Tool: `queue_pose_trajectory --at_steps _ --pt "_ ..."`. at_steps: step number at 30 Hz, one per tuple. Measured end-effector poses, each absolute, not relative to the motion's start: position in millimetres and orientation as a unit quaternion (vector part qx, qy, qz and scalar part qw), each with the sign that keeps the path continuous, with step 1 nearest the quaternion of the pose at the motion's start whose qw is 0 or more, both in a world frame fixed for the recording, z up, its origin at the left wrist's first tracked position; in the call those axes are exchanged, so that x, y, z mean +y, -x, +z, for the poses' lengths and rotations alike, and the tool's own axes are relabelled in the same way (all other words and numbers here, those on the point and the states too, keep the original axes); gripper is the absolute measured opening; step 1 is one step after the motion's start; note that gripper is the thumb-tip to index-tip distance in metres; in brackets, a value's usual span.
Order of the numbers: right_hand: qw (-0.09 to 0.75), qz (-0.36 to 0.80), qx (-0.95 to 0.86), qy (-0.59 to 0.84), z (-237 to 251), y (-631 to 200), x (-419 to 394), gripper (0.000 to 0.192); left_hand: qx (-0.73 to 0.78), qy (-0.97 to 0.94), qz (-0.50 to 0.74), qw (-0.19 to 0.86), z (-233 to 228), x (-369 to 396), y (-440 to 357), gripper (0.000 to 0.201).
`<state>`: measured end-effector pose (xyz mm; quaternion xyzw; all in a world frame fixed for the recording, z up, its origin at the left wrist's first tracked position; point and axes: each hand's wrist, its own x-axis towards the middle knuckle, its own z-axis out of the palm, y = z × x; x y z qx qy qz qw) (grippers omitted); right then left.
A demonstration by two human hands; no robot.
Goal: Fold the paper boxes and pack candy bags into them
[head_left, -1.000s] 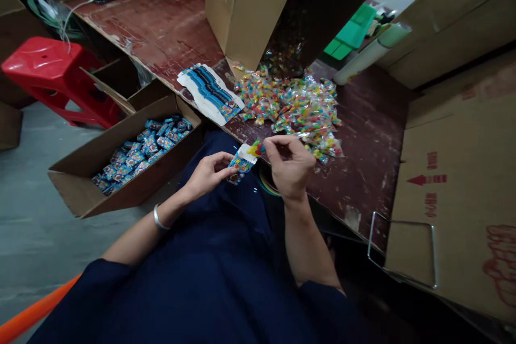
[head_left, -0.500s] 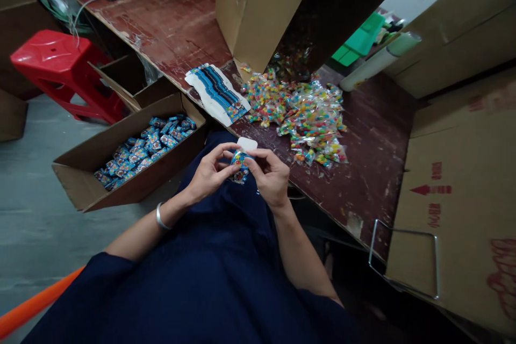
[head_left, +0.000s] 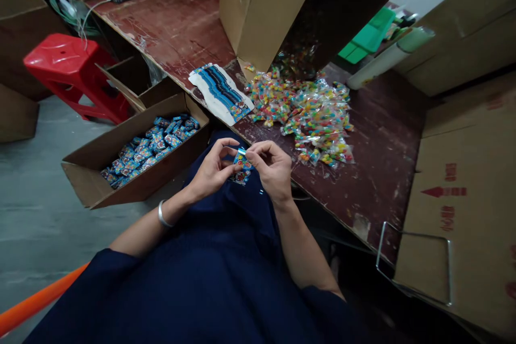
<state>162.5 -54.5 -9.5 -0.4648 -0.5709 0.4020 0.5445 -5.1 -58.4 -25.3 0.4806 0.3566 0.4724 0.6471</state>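
A: Starting at the left, what do you see?

B: A red stool [head_left: 72, 72] on the grey floor, then an open cardboard box [head_left: 86, 188] holding many small blue packets [head_left: 151, 148]. It stands beside the person's knee, just below the table edge.

A: And the hands?

B: The left hand [head_left: 212, 172] and the right hand [head_left: 272, 169] meet over the lap. Both pinch one small blue box [head_left: 241, 164] between thumb and fingertips, the left at its side, the right at its top end, where a flap seems to be going down.

A: How should that be done well?

B: I judge the left should steady the body without crushing it, while the right presses the flap flat and square so it stays closed.

A: What is on the table?

B: The worn dark red table [head_left: 173, 21] bears a stack of flat blue cartons [head_left: 221, 94] near its edge, and to the right a heap of clear candy bags [head_left: 310, 113] spilling from a tipped large carton [head_left: 266, 5]. Farther right lie a pale roll [head_left: 387, 56] and brown cartons [head_left: 467, 161] with red marks.
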Motion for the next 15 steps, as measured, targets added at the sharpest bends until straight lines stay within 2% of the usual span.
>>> queue_pose_trajectory --at_steps 4,9,12,15 --pt "0.506 0.431 -0.56 0.495 -3 -173 -47 0.024 0.371 -0.528 0.465 0.606 -23 -58 9 0.05" --pt "0.49 0.438 -0.567 0.496 -2 -179 -39 0.022 0.353 -0.543 0.449 0.616 -19 -57 13 0.052" --pt "0.492 0.401 -0.607 0.478 2 -175 -41 0.023 0.365 -0.536 0.446 0.617 -18 -58 13 0.052" --pt "0.481 0.343 -0.656 0.469 6 -173 -47 0.029 0.389 -0.534 0.454 0.598 -20 -58 13 0.042"
